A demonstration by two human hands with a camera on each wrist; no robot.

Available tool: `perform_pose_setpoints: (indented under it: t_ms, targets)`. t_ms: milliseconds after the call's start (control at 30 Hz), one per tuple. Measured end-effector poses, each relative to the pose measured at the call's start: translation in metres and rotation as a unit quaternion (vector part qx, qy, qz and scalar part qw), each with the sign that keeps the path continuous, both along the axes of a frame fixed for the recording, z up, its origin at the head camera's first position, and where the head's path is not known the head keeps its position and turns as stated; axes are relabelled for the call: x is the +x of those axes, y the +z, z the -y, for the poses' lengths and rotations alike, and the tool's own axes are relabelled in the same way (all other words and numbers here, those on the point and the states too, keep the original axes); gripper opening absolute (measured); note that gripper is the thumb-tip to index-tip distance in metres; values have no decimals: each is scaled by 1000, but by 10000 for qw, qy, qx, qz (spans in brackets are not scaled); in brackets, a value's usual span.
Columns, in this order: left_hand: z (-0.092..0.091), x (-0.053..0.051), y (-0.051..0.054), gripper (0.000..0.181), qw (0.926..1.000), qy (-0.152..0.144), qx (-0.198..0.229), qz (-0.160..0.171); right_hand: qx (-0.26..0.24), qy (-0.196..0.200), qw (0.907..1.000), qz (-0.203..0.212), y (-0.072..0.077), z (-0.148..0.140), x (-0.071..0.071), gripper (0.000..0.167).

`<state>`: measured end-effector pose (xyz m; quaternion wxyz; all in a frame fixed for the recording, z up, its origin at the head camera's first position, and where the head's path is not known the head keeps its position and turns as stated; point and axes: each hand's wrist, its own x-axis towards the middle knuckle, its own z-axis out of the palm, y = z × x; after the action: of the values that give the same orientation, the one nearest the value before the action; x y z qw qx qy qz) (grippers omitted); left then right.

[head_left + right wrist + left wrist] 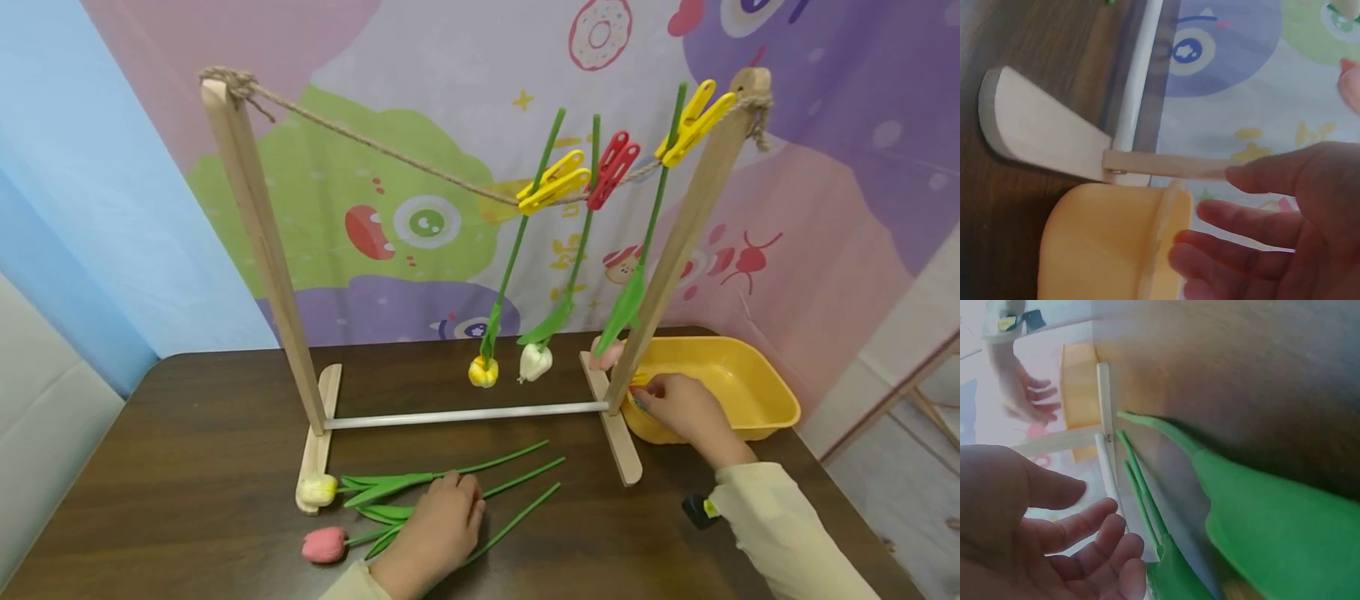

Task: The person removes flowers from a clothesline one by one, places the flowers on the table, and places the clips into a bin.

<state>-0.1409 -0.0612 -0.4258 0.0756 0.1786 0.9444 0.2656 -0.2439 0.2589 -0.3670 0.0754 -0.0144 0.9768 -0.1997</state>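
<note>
My left hand [441, 527] is over the artificial tulips on the table, its fingers loosely bent with nothing between them in the left wrist view. Under and beside it lie a pale yellow tulip [318, 490], a pink tulip [324, 545] and their green stems [525, 477]; a third flower head is mostly hidden. My right hand [686, 410] reaches over the near left rim of the yellow basin [783, 408]. Its thumb and fingers stand apart in the right wrist view, holding nothing visible. Small red and blue bits show by its fingertips in the head view.
A wooden frame [262, 250] carries a sagging rope [390, 152]. Yellow clothespins [553, 183] and a red clothespin [612, 171] hold a yellow tulip [483, 372], a white tulip [536, 362] and a pink tulip [606, 353] head down. A white bar [465, 415] joins the frame's feet.
</note>
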Motion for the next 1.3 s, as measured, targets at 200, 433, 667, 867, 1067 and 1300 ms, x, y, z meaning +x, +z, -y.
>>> perform_pose_setpoints:
  t_ms: [200, 433, 667, 867, 1067, 1300]
  targets:
    - [4, -3, 4, 16, 9994, -3, 346, 1, -135, 274, 9995, 120, 3, 10, 8, 29]
    - [8, -7, 10, 22, 9967, 119, 801, 65, -325, 544, 9978, -192, 9, 25, 18, 27]
    - [8, -11, 15, 28, 9923, 547, 1040, -398, -368, 774, 9952, -483, 19, 39, 27, 22]
    - [9, -12, 20, 20, 9854, 912, 1299, -612, -487, 960, 9910, -793, 27, 52, 34, 20]
    - [12, -14, 24, 16, 9791, 1118, 1576, -635, -826, 979, 9862, -1045, 33, 61, 39, 20]
    - [12, -16, 29, 15, 9703, 1262, 1848, -921, -1145, 874, 9802, -1361, 38, 70, 43, 17]
